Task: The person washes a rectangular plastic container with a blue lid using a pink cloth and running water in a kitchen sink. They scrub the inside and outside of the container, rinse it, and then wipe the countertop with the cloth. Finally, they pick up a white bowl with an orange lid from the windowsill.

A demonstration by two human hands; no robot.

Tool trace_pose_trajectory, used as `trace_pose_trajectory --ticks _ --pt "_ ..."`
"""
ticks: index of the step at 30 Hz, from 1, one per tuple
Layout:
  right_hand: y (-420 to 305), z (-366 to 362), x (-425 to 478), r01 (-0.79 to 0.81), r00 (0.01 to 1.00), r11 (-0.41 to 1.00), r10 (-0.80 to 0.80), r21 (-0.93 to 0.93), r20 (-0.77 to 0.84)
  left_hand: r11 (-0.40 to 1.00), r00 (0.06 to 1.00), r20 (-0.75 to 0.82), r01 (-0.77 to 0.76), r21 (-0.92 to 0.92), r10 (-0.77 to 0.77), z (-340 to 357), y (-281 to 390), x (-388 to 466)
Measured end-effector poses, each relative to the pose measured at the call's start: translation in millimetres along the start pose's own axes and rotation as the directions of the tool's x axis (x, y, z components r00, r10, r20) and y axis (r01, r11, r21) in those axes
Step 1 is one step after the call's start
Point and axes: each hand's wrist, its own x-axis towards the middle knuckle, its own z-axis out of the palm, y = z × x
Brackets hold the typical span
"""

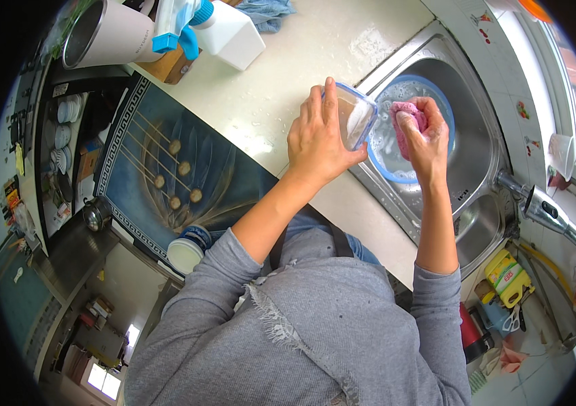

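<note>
My left hand (321, 137) grips a clear rectangular container with a blue rim (360, 117), tilted on its side at the sink's near edge, with white suds on its inner face. Bunched in my right hand (424, 132) is a wet pink cloth (403, 127), held just right of the container and apart from it. Beneath the cloth, a round blue basin (448, 104) of soapy water sits in the large bowl of the stainless steel sink (476, 137). Suds cling to the fingers of my right hand.
A chrome faucet (552, 210) leans from the sink's right side. On the wet countertop (232, 106) stand a white spray bottle with a blue trigger (234, 38) and a pale cup (115, 35), near a blue cloth (267, 12). Below the faucet are scissors (513, 320) and a yellow bottle (509, 276).
</note>
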Motion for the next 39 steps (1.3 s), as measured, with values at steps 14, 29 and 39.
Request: trace_pose_trajectory --ticks 14,29,39 --pt "-11 44 14 0.598 0.770 0.435 -0.545 -0.673 0.332 0.997 0.999 -0.035 0.036 -0.064 -0.039 -3 -2 -2" --pt "-17 62 23 0.595 0.781 0.450 -0.520 -0.666 0.346 0.994 0.997 -0.005 -0.081 -0.069 0.081 -5 -8 2" --pt "-21 56 16 0.431 0.893 0.483 -0.348 -0.762 0.284 0.995 0.994 0.094 -0.055 -0.081 0.063 -8 -11 5"
